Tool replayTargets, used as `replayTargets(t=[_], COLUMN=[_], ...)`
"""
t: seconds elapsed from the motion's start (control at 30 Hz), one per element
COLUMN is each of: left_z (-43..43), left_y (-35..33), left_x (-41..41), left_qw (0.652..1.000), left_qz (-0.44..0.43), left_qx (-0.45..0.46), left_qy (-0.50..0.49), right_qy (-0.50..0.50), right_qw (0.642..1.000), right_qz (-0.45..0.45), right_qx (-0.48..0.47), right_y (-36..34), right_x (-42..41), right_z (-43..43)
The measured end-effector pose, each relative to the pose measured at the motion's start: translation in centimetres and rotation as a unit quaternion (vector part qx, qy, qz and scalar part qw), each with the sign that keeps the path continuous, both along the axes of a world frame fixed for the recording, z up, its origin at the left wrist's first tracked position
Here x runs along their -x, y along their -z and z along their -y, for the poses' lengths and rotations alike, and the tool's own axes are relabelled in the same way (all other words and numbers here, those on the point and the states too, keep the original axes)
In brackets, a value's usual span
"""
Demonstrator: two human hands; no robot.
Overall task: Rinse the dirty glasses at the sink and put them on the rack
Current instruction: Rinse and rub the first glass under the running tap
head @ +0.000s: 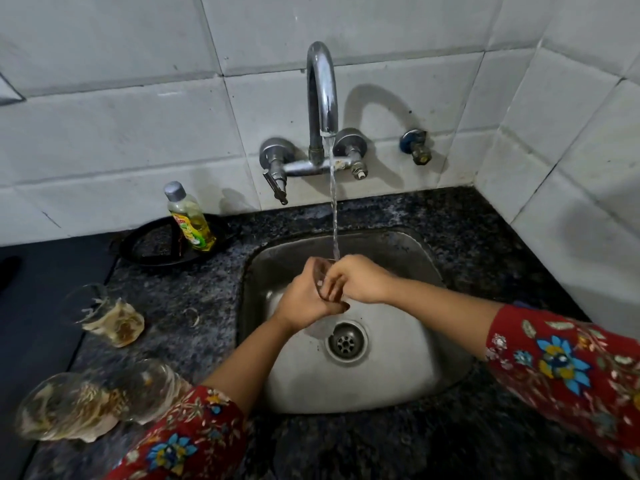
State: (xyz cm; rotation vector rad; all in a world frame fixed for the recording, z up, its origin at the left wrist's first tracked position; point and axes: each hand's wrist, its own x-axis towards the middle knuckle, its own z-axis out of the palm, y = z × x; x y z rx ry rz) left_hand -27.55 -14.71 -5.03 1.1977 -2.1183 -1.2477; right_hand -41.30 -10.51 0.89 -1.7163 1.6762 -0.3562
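Note:
A clear glass (320, 271) is held over the steel sink (408, 362), mostly hidden by my hands. My left hand (304, 299) wraps around it from the left. My right hand (356, 278) closes on its right side, fingers over the rim. Water runs from the chrome tap (322, 95) straight onto the glass. Three dirty glasses with brownish residue wait on the counter to the left: one (107, 315) further back, two (62, 405) (152, 389) near the front edge. No rack is in view.
A dish soap bottle (190, 220) stands on a black pan (156, 245) behind the glasses. The dark granite counter (467, 233) surrounds the sink. White tiled walls close in behind and on the right. The sink drain (346, 341) lies below my hands.

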Motion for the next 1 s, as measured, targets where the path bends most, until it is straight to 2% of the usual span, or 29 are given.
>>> replayTargets(t=[0.1,0.17,0.27,0.33,0.37,0.47,0.5,0.53,0.6,0.73,0.83,0.87,0.93,0.97,1.0], left_z=[-0.5,-0.9,-1.3,-1.7,-1.9,-1.7,-1.5,-1.1,-0.2,0.9,0.5,0.5,0.7,0.8,1.0], left_y=[0.5,1.2,2.0,1.6,1.3,0.4,0.0,-0.4,-1.2,-1.6,-2.4,-2.3,-2.3,-2.2,-1.9], left_x=[-1.1,-1.7,-1.9,-1.2,-0.7,1.0,1.6,2.2,3.4,5.3,6.1,6.0,5.1,4.6,4.2], left_qw=[0.989,0.965,0.902,0.842,0.808,0.707,0.680,0.670,0.661,0.672,0.678,0.683,0.716,0.704,0.709], left_qz=[-0.069,-0.103,-0.099,-0.136,-0.163,-0.294,-0.337,-0.361,-0.399,-0.438,-0.460,-0.456,-0.407,-0.412,-0.403], left_qx=[-0.128,-0.240,-0.408,-0.497,-0.533,-0.588,-0.591,-0.581,-0.557,-0.518,-0.521,-0.515,-0.504,-0.523,-0.527], left_qy=[0.018,-0.013,-0.099,-0.159,-0.190,-0.260,-0.274,-0.288,-0.306,-0.298,-0.239,-0.246,-0.259,-0.249,-0.238], right_qy=[0.116,0.213,0.345,0.377,0.375,0.327,0.315,0.308,0.296,0.248,0.230,0.214,0.162,0.134,0.112], right_qw=[0.988,0.959,0.867,0.837,0.844,0.894,0.904,0.909,0.920,0.961,0.960,0.960,0.959,0.958,0.957], right_qz=[0.097,0.189,0.344,0.371,0.353,0.268,0.261,0.263,0.251,0.116,0.032,0.005,-0.063,-0.090,-0.102], right_qx=[0.023,0.002,-0.104,-0.138,-0.150,-0.146,-0.125,-0.101,-0.056,0.041,0.155,0.181,0.222,0.238,0.249], right_y=[0.2,0.7,1.1,1.3,1.3,0.7,0.4,0.2,0.1,0.7,0.8,0.5,0.1,0.0,-0.1], right_x=[-0.9,-1.4,-1.7,-1.6,-1.7,-2.0,-2.0,-2.0,-2.1,-2.3,-2.4,-2.4,-2.2,-2.1,-1.8], right_z=[-0.4,-0.3,-0.1,0.0,0.0,-0.1,0.0,0.2,0.7,1.4,0.8,0.4,-0.6,-1.2,-1.9])
